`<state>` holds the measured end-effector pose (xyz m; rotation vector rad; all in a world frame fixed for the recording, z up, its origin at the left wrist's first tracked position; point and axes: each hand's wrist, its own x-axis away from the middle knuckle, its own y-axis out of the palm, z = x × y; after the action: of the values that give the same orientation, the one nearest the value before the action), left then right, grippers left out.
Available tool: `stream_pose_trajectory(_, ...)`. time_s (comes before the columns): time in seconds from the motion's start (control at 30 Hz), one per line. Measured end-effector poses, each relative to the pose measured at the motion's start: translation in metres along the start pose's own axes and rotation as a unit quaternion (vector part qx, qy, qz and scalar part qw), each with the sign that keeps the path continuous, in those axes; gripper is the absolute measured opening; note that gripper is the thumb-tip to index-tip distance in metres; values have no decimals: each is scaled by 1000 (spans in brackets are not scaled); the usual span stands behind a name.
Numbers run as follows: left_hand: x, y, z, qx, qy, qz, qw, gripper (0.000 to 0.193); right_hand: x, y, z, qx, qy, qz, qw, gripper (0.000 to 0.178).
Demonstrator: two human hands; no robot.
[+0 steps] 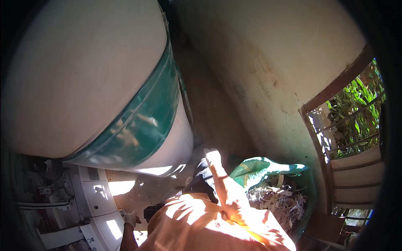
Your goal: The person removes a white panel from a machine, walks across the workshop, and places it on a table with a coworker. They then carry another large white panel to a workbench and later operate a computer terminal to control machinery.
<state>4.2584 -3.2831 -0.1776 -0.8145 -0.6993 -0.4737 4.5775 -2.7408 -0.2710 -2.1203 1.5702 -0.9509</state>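
Note:
My left hand [131, 218] is low in the view, beside the pale front panel [97, 203] of a machine. A thin dark line runs across the panel toward this hand; whether they touch is not clear. The hand looks whitish, and its fingers are too small to read. My right hand [212, 157] reaches forward, past the lower edge of a large white-and-green rounded body [144, 121]. Bright light washes out its fingers, so anything in them cannot be made out. Right of that forearm stands a green sack [247, 170] filled with pale curly shreds [278, 201].
A stained wall [268, 75] rises at the right, with a barred window opening [356, 113] and green plants [358, 98] beyond it. Machine parts and rails [46, 205] lie at the far left. Sunlit patches mark the brown floor [146, 192].

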Motion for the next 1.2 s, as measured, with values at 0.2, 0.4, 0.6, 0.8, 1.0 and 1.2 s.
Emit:
stream_pose_trajectory(0.2, 0, 62, 94, 78, -32, 7, 996, 48, -215, -54, -24, 60, 194, -110, 973, 74)
stream_pose_trajectory(0.4, -22, 263, 244, 107, -175, 107, 973, 48, -493, -70, -21, 141, 105, -197, 965, 51)
stream_pose_trajectory(0.6, -87, 401, 503, 111, -83, 31, 990, 44, -754, -62, -149, 277, -149, -259, 913, 47)
stream_pose_trajectory(0.8, -196, 471, 688, 115, -81, 19, 990, 41, -862, -20, -398, 201, -184, -328, 905, 55)
stream_pose_trajectory(1.0, -324, 508, 847, 104, -179, 12, 978, 38, -1003, -38, -544, 258, -222, -416, 843, 56)
stream_pose_trajectory(1.2, -407, 488, 1064, 2, -115, -16, 993, 34, -1236, -98, -621, 149, -174, -281, 932, 52)
